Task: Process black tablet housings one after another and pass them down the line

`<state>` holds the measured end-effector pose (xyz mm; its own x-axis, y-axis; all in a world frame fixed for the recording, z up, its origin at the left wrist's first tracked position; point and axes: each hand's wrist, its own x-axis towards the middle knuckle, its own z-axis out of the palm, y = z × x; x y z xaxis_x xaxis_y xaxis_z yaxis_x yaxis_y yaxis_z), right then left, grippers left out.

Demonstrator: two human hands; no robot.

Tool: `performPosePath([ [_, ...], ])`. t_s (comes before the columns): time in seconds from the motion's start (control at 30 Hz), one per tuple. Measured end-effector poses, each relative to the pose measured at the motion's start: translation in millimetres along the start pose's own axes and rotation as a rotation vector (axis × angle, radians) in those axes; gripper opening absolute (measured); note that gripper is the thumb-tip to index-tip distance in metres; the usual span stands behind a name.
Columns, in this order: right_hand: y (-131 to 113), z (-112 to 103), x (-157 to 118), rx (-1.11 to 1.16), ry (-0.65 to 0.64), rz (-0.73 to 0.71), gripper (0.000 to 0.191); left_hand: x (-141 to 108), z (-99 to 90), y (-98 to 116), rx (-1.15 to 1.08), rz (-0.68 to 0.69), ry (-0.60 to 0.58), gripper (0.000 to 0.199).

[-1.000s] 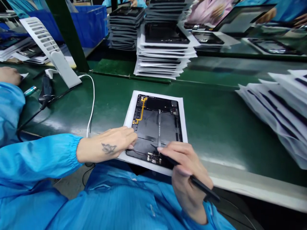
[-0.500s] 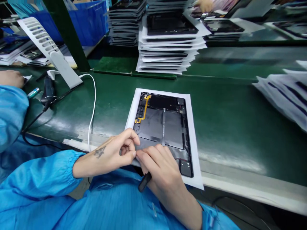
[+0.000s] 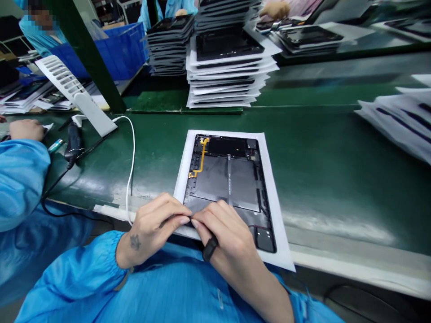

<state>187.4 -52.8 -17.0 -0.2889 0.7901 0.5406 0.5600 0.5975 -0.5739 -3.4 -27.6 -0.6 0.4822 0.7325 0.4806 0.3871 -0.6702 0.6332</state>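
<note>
An opened tablet housing lies on a white sheet at the bench's front edge. Grey battery panels and an orange flex cable show inside it. Over its near left corner, my left hand is closed, thumb and forefinger pinched together; what they grip is hidden. The fingertips of my right hand meet them there, bent and pressed together. A black tool with a blunt end sticks out below my right palm; the rest of it is covered by the hand.
Behind the tablet rises a stack of housings with white sheets. More sheets lean in from the right. At left stand a white slotted stand, a white cable and a black corded tool, near a co-worker's hand.
My left hand has moved its fingers in to a tight pinch against the right fingertips. The right hand stays nearly in place. The whole view has shifted slightly.
</note>
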Motion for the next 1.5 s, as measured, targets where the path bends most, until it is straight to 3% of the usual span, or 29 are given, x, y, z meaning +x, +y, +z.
performPosePath([
  [0.23, 1, -1, -3, -0.073, 0.041, -0.051, 0.014, 3, -5.7, -3, 0.082, 0.031, -0.051, 0.007],
  [0.43, 4, -5, -10, -0.229, 0.015, -0.232, 0.03, 2, -8.1, -7, 0.268, 0.114, -0.11, 0.01],
  [0.57, 3, -6, -8, -0.275, -0.037, -0.276, 0.037, 0, -10.3, -7, 0.389, 0.169, -0.181, 0.011],
  [0.8, 2, -2, -5, -0.31, -0.039, -0.276, 0.038, 0, -15.3, -8, 0.445, 0.233, -0.25, 0.015],
  [1.03, 4, -2, -6, -0.334, -0.066, -0.278, 0.044, -15, -18.5, -19, 0.397, 0.258, -0.142, 0.029],
  [1.23, 3, 1, -6, -0.348, -0.09, -0.293, 0.039, -15, -26.7, -16, 0.577, 0.478, -0.223, 0.03],
  [1.33, 5, -4, -7, -0.236, -0.067, -0.237, 0.029, -9, -26.4, -6, 0.705, 0.545, -0.254, 0.03],
  [1.4, 8, -16, -5, -0.104, -0.04, -0.142, 0.04, -7, -23.7, 2, 0.822, 0.568, -0.289, 0.028],
  [1.5, 12, -41, 4, -0.051, -0.089, 0.014, 0.076, -8, -19.2, 8, 0.941, 0.608, -0.337, 0.024],
])
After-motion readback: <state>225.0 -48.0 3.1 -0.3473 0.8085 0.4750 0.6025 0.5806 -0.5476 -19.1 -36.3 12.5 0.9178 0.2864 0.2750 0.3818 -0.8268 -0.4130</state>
